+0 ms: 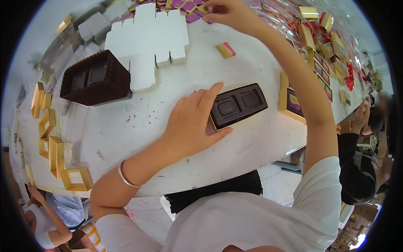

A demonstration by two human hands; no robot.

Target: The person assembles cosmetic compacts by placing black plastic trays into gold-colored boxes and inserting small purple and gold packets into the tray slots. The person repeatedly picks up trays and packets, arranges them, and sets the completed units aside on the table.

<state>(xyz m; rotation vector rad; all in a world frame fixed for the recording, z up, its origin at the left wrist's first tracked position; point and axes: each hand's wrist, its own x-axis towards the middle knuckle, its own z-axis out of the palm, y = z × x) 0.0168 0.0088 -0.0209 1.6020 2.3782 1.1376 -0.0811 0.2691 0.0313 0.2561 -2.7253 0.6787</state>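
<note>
My left hand point(189, 116) grips the near-left end of a shallow box point(252, 110). Its thumb lies along the near side and its fingers along the far-left edge. Inside the box sits a dark brown plastic insert point(243, 101) with two moulded hollows. At the far edge of the table my right hand point(228, 14) reaches over a heap of small purple and gold flat pieces point(189, 6). Its thumb and forefinger are apart, with no piece visible between them. A lone gold and pink piece point(226, 50) lies between the heap and the box.
Left of centre stand nested brown inserts point(96, 80) beside stacked white flat cartons point(145, 46). Several gold box frames point(54, 155) line the left edge. Filled boxes point(291, 103) sit under my right forearm, with more boxes point(321, 69) beyond. Other people point(363, 155) sit at both sides.
</note>
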